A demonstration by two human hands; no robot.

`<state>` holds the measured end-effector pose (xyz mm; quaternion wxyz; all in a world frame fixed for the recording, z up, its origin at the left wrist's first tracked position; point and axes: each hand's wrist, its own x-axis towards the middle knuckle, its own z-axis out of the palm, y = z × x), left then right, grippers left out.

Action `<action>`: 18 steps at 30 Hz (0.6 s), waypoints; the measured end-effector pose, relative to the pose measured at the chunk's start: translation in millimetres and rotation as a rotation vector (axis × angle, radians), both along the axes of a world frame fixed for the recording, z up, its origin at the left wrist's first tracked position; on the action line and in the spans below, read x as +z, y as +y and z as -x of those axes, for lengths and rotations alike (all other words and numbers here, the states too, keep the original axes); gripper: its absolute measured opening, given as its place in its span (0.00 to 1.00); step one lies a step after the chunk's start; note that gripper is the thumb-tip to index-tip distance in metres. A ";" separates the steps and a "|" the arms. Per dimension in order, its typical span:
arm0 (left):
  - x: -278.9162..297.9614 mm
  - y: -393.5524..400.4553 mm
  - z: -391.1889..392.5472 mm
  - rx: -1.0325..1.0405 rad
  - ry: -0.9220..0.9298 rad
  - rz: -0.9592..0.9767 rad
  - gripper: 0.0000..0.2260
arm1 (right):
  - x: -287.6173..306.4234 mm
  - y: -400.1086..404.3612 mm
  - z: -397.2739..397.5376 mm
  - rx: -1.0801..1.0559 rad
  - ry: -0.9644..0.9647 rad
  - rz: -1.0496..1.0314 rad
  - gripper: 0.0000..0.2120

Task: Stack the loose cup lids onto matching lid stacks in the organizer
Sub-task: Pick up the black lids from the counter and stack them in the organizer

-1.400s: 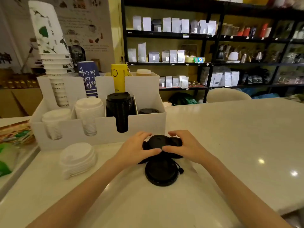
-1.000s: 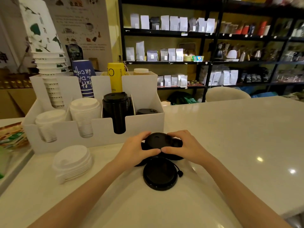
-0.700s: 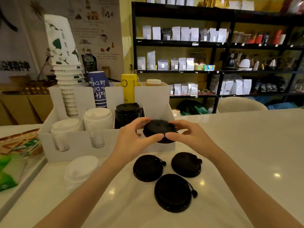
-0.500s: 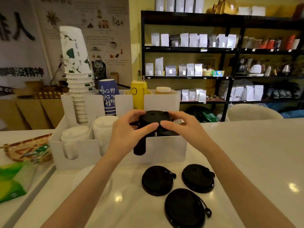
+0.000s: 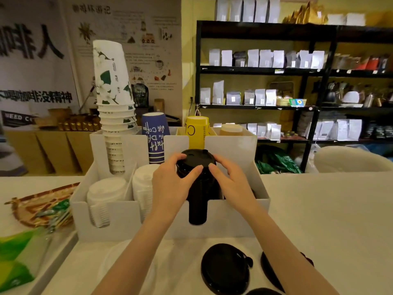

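Observation:
A white organizer point(image 5: 234, 218) stands on the counter with lid stacks in its front row. My left hand point(image 5: 170, 184) and my right hand point(image 5: 231, 182) both grip a black lid point(image 5: 196, 158) resting on top of the tall black lid stack point(image 5: 197, 209) in the third front slot. Two white lid stacks point(image 5: 105, 192) fill the slots to the left. Loose black lids point(image 5: 225, 269) lie on the counter near me, one partly hidden by my right forearm.
Paper cup stacks stand in the organizer's back row: white-green point(image 5: 114, 103), blue point(image 5: 155, 137), yellow point(image 5: 196, 133). A woven tray with green packets point(image 5: 40, 207) sits on the left. Shelves of bags point(image 5: 265, 60) line the back wall.
Both hands lifted one black lid off the counter pile and carried it up and forward onto the black stack in the organizer. The camera tilted up and closer.

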<state>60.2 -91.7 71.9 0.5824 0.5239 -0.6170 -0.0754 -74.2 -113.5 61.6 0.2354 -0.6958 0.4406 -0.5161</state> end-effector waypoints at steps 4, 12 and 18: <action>-2.2 -5.1 -2.9 -0.013 -0.036 -0.044 0.20 | -4.3 -4.1 1.7 0.003 0.060 0.005 0.22; -1.6 -9.7 -8.0 -0.035 -0.087 -0.089 0.21 | -5.0 -3.5 5.1 -0.063 0.160 0.023 0.20; -0.2 -5.9 -7.3 -0.079 -0.121 -0.116 0.21 | -4.6 0.1 5.8 -0.076 0.227 0.050 0.17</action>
